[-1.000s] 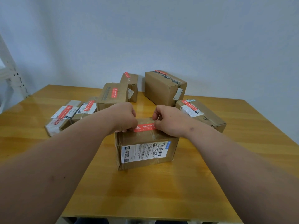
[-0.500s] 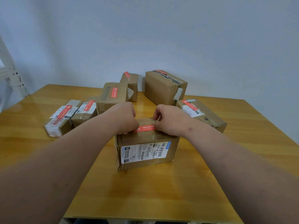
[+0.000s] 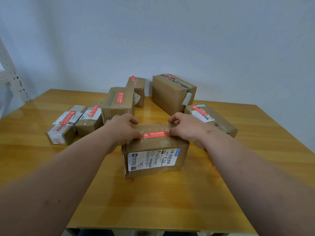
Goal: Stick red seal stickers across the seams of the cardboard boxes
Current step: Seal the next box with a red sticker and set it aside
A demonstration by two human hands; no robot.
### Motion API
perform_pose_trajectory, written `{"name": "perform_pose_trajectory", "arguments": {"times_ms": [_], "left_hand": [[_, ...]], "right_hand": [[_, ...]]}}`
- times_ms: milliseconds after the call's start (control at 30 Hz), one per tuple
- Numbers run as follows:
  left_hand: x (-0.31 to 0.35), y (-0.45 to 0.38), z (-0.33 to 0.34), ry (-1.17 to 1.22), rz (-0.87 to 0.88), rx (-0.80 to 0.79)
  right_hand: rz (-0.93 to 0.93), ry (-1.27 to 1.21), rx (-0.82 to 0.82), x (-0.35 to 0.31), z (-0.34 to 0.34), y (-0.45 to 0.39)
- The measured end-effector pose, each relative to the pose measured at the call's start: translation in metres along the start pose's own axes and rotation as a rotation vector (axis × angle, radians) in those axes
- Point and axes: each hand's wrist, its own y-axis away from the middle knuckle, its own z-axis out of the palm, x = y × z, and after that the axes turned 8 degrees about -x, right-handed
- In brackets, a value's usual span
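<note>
sticker [image 3: 154, 134] long axis left-right on box [image 3: 156, 157] | left grip [image 3: 123, 129], right grip [image 3: 185, 128] curled, pressing its ends

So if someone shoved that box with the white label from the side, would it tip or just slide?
Probably slide. The box sits wider than tall, flat on the glossy table, so tipping looks unlikely. Its wrinkled, taped cardboard suggests the walls may dent. Weight can't be judged.
</note>
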Motion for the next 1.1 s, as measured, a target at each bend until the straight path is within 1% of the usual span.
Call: {"name": "perform_pose_trajectory", "arguments": {"times_ms": [100, 233, 433, 567, 667, 767, 1100], "left_hand": [[-0.004, -0.001, 0.002, 0.061, 0.009, -0.022], [-0.006, -0.002, 0.004, 0.045, 0.005, -0.028], [-0.002, -0.001, 0.007, 0.082, -0.011, -0.059], [-0.003, 0.001, 0.011, 0.069, -0.006, -0.064], [-0.003, 0.001, 0.012, 0.113, -0.011, -0.076], [-0.002, 0.001, 0.013, 0.16, -0.019, -0.09], [-0.006, -0.003, 0.014, 0.184, -0.002, -0.076]], "right_hand": [[-0.004, -0.007, 0.014, 0.002, -0.002, 0.0], [0.019, -0.063, -0.024, 0.004, -0.005, 0.0], [0.048, -0.234, -0.032, 0.002, -0.001, -0.001], [0.044, -0.188, 0.013, 0.004, 0.008, -0.004], [0.051, -0.264, -0.022, 0.007, 0.007, -0.006], [0.061, -0.286, -0.042, 0.006, 0.005, -0.007], [0.111, -0.434, -0.054, 0.007, 0.005, -0.004]]}}
